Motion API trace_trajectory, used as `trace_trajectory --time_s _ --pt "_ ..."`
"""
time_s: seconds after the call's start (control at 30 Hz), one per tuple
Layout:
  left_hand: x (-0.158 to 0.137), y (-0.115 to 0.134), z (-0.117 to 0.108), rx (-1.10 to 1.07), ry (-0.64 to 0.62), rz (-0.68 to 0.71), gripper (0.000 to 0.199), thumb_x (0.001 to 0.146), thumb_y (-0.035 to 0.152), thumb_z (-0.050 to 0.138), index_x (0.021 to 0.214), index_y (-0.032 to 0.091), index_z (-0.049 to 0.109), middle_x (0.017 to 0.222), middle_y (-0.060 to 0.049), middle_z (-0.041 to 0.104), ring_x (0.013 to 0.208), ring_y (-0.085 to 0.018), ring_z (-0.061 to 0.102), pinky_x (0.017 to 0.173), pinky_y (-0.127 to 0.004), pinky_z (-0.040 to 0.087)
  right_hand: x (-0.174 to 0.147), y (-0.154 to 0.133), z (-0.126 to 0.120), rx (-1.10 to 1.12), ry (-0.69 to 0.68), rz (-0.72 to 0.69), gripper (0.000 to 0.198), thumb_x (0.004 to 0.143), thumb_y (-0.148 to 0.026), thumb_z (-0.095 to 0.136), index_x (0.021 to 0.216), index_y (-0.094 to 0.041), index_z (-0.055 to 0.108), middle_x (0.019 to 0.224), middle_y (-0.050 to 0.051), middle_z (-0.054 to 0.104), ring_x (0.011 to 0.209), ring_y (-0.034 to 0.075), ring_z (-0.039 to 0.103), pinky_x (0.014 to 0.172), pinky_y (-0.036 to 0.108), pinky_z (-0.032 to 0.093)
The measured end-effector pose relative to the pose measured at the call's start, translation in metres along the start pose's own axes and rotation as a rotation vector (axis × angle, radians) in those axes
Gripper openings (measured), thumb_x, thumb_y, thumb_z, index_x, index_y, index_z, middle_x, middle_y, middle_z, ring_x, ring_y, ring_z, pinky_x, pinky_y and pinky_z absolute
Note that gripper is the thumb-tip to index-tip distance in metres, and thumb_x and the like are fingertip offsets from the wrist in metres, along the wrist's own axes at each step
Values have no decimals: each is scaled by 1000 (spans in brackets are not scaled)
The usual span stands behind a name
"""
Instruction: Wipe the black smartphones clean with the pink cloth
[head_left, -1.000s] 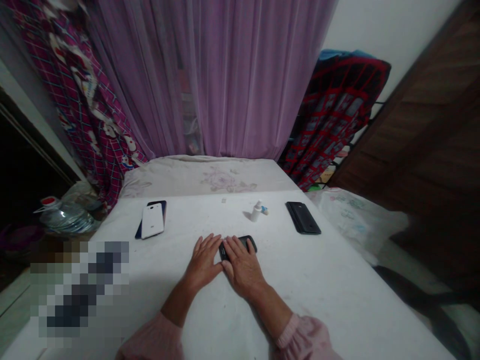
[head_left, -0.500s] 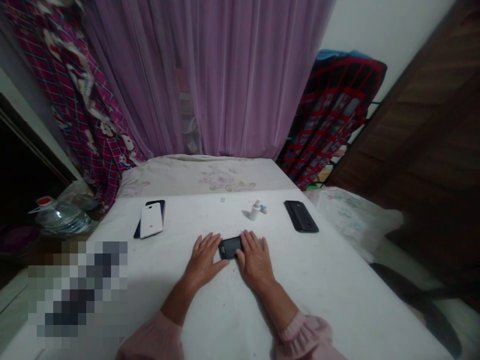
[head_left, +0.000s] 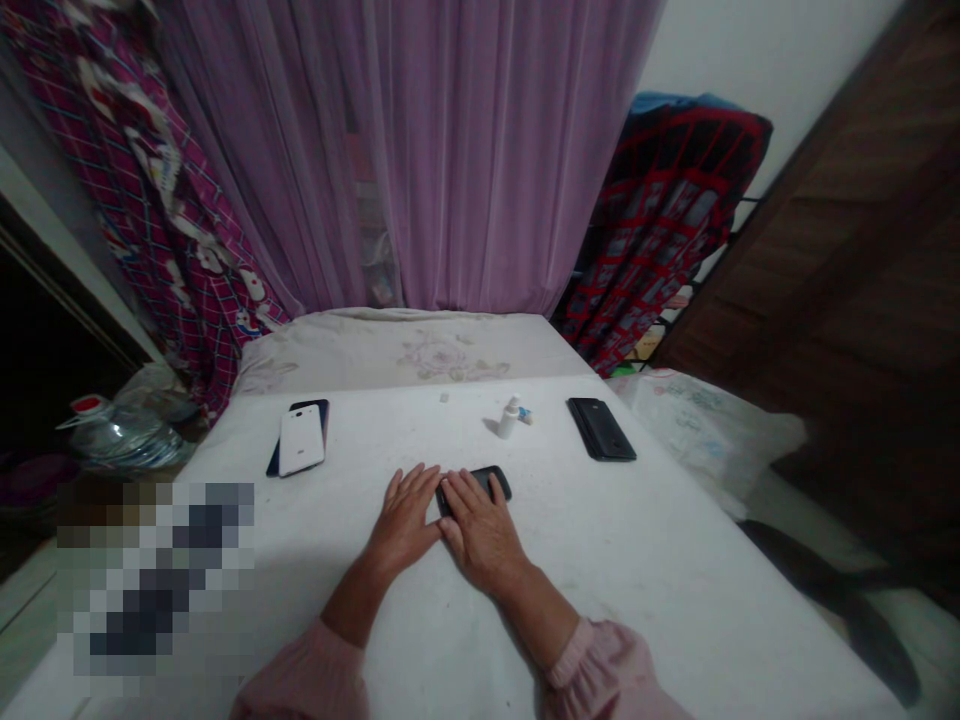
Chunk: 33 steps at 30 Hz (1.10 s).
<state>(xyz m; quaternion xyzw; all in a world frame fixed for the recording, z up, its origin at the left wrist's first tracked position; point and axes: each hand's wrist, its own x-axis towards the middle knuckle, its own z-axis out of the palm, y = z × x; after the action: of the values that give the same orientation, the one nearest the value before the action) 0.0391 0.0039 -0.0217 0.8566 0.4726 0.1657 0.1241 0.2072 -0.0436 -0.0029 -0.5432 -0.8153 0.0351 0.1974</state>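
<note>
A black mobile phone [head_left: 501,482] lies flat on the white-covered surface in front of me. My left hand [head_left: 405,515] rests flat at the phone's left end, its fingers stretched out and its thumb apart near the lower corner. Across the left and middle part of the phone lies my right hand [head_left: 480,530], palm down with fingers extended, covering much of the screen. Whether anything thin is under the right palm is hidden. The phone's right end shows past the right hand.
Beyond the hands stand a small white spray bottle [head_left: 507,420] and a blue-and-white item [head_left: 526,415]. At left, a white phone [head_left: 301,442] overlaps a dark one. Black phones [head_left: 602,430] lie stacked at right. A large water bottle [head_left: 124,435] is beside the left edge.
My right hand has slid left over the phone from its right end, uncovering that end and coming close to my left hand. The left hand has stayed nearly still.
</note>
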Motion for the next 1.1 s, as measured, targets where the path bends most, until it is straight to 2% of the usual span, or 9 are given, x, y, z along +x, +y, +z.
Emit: trace_trajectory --time_s 0.1,0.2,0.43,0.73,1.1 --pt "1 1 1 11 18 -12 57 84 36 60 137 23 46 145 -8 49 139 -27 36 118 -51 19 -3 8 0 -16 25 79 48 99 -36 37 143 -17 42 148 11 42 140 25 32 115 54 12" --pt "1 1 2 14 21 -10 58 85 45 60 137 21 46 145 -8 49 139 -27 36 117 -52 19 -7 20 -1 -63 45 159 48 99 -34 34 143 -17 42 149 11 41 140 26 32 114 55 16" --pt "0 1 3 16 43 5 58 86 47 60 136 23 46 145 -7 49 139 -27 36 117 -51 20 -11 32 -2 -152 27 216 50 99 -33 33 144 -12 40 150 13 38 140 30 32 111 58 21" --pt "4 -9 -1 3 20 44 59 86 44 60 138 19 44 144 -9 50 137 -27 39 117 -49 23 -16 19 2 -85 26 35 53 97 -35 41 145 -14 38 151 13 37 141 28 31 113 56 19" --pt "5 -10 -1 -5 36 51 60 85 41 60 138 19 44 143 -10 51 137 -26 39 117 -48 22 -7 5 3 -53 39 16 50 96 -30 42 144 -15 41 148 12 42 139 26 34 115 55 13"
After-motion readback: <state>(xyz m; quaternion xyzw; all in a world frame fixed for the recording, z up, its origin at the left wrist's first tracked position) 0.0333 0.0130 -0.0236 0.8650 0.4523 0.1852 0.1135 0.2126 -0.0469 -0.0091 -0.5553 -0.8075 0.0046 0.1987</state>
